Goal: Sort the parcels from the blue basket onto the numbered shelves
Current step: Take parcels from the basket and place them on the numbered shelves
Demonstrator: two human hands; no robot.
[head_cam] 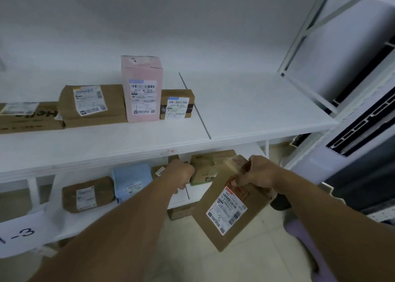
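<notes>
Parcel (235,234), flat, of brown card, hangs tilted in the air, its white label (226,212) facing up with a handwritten mark resembling 1-3. The right hand (258,172) grips the parcel's upper edge, fingers curled over it. Left of the parcel, the left hand (181,174) is curled beside a small green-and-brown box (203,170); whether it holds anything cannot be told. Behind the parcel runs the lower shelf (181,198). Further left of the parcel lie a blue parcel (132,179) and a brown padded parcel (87,195), with a paper sign (21,234) reading -3 beyond. Above the parcel, the upper shelf (256,110) carries a pink box (142,89) standing upright between two brown parcels.
</notes>
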